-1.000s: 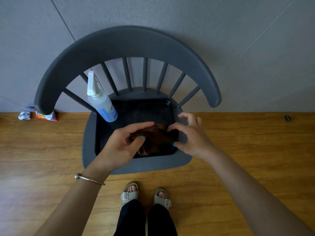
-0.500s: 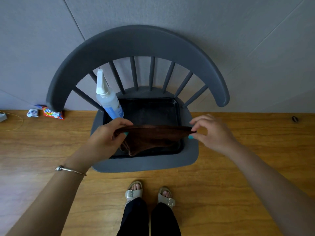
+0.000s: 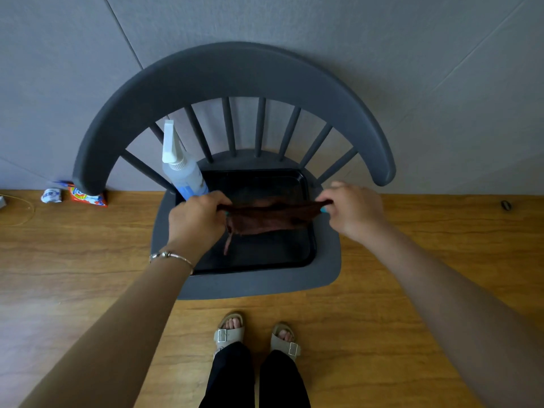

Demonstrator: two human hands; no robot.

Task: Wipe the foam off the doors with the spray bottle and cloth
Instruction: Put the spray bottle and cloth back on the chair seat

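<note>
Currently the brown cloth (image 3: pixel 266 217) is held stretched above the black tray (image 3: pixel 309 248) on the grey chair (image 3: pixel 235 72), its top edge pinched at one end by the left hand (image 3: pixel 197 220) and at the other by the right hand (image 3: pixel 353 210), probably so that it can be opened out or folded for wiping. At the tray's far left corner the spray bottle (image 3: pixel 182 169) is left standing upright, within easy reach. No doors or foam are seen.
</note>
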